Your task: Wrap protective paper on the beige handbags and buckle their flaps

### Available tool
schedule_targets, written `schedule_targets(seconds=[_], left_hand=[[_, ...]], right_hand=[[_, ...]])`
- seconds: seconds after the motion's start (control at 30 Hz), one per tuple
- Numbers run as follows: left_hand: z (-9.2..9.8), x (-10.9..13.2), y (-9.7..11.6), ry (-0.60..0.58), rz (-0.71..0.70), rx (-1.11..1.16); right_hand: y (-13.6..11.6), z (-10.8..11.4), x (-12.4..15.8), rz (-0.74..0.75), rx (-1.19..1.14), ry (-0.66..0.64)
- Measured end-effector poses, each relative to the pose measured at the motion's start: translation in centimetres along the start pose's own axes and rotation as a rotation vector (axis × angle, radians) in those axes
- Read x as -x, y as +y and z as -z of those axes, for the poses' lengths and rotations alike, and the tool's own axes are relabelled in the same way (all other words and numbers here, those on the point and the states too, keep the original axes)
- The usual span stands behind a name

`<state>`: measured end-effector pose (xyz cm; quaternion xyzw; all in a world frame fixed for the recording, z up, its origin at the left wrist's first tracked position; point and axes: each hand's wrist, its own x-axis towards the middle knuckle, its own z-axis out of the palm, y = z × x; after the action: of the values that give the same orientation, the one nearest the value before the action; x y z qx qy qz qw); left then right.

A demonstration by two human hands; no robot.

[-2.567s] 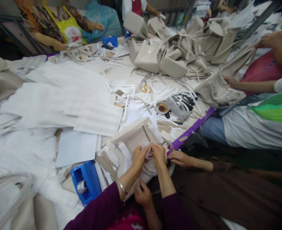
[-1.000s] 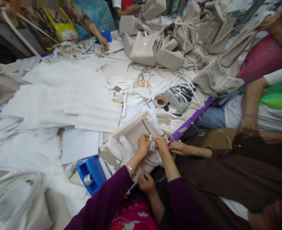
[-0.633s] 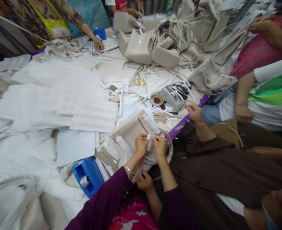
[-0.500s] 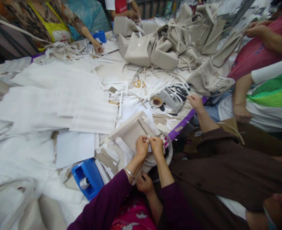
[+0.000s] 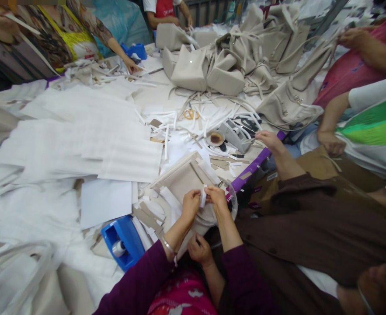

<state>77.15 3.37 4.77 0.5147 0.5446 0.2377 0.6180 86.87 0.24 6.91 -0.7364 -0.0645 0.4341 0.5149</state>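
Note:
My left hand (image 5: 190, 204) and my right hand (image 5: 217, 197) meet at the near edge of the table, both pinched on a small white strip (image 5: 202, 197) held upright between them. Under them lies a beige bag (image 5: 186, 179) with white wrapping at its near end. Below my wrists, a third hand (image 5: 198, 249) belonging to a person in a pink top grips the same bundle. My sleeves are dark purple, and a thin bracelet sits on my left wrist.
A blue tape dispenser (image 5: 122, 243) lies left of my hands. White foam sheets (image 5: 81, 140) cover the table's left half. A neighbour in brown reaches a hand (image 5: 269, 139) toward a grey dispenser (image 5: 234, 135). Beige bags (image 5: 225, 65) are piled at the far side, with several people around.
The neighbour's hand has lifted from the table edge beside mine and stretched out to the grey dispenser. My hands stay together on the white strip, shifted slightly.

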Motion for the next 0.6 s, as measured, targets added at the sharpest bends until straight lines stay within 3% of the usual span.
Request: schedule_targets(seconds=[0.13,0.27,0.4,0.6], left_hand=[[-1.0,-1.5,0.3,0.027,0.116,-0.051],[-2.5,-1.4,-0.1,0.120,0.217,0.162],[-3.3,-1.2,-0.2,0.135,0.305,0.242],[-3.2,-0.8,-0.1,0.173,0.227,0.301]], right_hand=[[0.8,0.2,-0.5,-0.086,-0.114,-0.036],[1.4,0.0,-1.1,-0.125,-0.154,-0.044],[1.5,0.0,-1.3,-0.136,-0.151,-0.027],[1.1,0.1,-1.0,-0.102,-0.086,-0.023]])
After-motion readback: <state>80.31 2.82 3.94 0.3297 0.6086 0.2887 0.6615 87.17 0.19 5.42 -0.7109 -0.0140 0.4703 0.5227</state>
